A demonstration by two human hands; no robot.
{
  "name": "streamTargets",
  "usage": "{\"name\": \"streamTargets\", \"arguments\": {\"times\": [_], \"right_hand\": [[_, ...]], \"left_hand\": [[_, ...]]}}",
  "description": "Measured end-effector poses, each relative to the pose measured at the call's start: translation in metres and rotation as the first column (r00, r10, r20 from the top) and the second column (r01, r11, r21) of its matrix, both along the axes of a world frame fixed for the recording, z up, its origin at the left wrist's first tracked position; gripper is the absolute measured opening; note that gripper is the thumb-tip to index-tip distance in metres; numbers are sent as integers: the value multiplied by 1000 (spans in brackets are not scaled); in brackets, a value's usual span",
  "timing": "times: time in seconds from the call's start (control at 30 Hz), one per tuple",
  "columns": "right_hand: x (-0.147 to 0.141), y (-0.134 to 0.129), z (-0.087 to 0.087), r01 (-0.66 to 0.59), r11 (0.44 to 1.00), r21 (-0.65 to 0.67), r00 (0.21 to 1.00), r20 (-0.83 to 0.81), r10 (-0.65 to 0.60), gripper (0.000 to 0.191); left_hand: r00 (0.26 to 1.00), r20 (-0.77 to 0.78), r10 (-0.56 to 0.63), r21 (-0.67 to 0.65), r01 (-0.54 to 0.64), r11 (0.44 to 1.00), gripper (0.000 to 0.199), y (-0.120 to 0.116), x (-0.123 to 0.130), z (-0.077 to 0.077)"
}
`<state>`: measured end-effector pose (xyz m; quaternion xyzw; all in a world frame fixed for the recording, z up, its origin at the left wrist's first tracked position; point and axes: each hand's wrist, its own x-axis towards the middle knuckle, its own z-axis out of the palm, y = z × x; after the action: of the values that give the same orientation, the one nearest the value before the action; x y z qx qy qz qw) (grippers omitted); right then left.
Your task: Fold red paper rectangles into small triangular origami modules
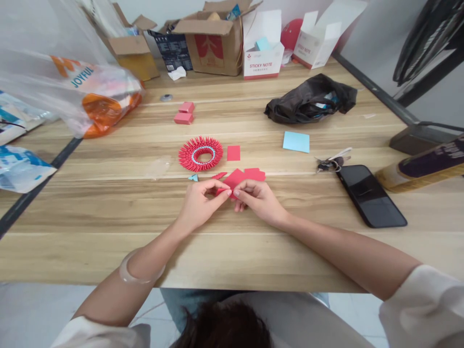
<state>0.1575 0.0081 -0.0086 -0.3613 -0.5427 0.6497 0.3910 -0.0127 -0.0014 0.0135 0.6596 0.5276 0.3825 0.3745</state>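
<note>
Between thumb and fingers, my left hand [203, 200] pinches a small piece of red paper [224, 191], its far end partly hidden by the fingers. My right hand [259, 199] meets it there, thumb and forefinger closed on the same paper. Loose red paper sheets [253, 174] lie just beyond the fingertips. Behind them is a round ring of folded red paper [185, 153] with a pale blue inner row. A single red square [233, 153] rests to its right. Small folded blue pieces [193, 178] sit in front of the ring.
Two pink-red paper stacks [184, 118] lie farther back. At right are a blue paper pad [296, 141], keys [329, 165], a black phone [370, 195] and a can [424, 166]. A black plastic bag [308, 100] and sticky note boxes [263, 63] stand behind; a plastic bag [105, 92] is left.
</note>
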Motion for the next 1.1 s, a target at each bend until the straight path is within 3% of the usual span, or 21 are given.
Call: {"name": "streamTargets", "arguments": {"times": [0.3, 0.53, 1.1], "right_hand": [[0, 0, 0, -7, 1000, 7, 1000, -1, 7, 30], [0, -2, -1, -16, 1000, 15, 1000, 17, 16, 26], [-1, -3, -2, -15, 999, 45, 999, 47, 13, 23]], "left_hand": [[1000, 9, -5, -13, 5, 1000, 13, 0, 0, 0], [993, -85, -85, 21, 87, 996, 15, 0, 0, 2], [985, -147, -93, 62, 103, 993, 14, 1, -1, 1]]}}
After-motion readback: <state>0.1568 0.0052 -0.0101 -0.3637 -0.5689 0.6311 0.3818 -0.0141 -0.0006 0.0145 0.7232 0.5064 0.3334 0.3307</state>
